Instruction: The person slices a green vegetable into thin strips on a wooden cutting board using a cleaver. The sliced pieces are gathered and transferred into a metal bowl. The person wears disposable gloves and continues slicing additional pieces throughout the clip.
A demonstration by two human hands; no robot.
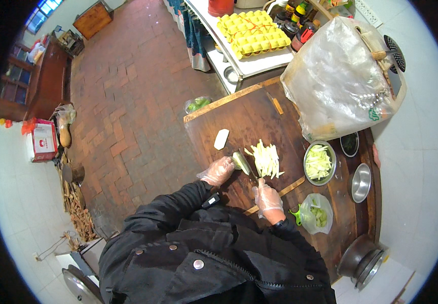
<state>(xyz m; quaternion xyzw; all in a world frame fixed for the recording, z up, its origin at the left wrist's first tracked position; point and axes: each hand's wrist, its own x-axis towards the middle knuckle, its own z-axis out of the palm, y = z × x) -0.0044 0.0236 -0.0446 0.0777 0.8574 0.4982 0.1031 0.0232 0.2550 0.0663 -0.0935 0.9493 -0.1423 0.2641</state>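
A clear plastic glove covers my left hand [220, 170], whose fingers hold a pale green vegetable piece [238, 161] on the wooden cutting board [234, 117]. My right hand [268, 199], also gloved, grips the handle of a kitchen knife [247, 164]. Its blade stands on edge against the right side of that piece. Just right of the blade lies a heap of cut vegetable strips [266, 159]. A flat pale slice [221, 139] rests apart on the board, beyond my left hand. The blade hides part of the held piece.
Right of the board stand a metal bowl of strips [318, 162], an empty metal bowl [361, 183] and a plastic bag with green peelings [319, 213]. A green peeler [297, 215] lies beside that bag. Behind are a large plastic-covered item [333, 83] and yellow egg trays [253, 32].
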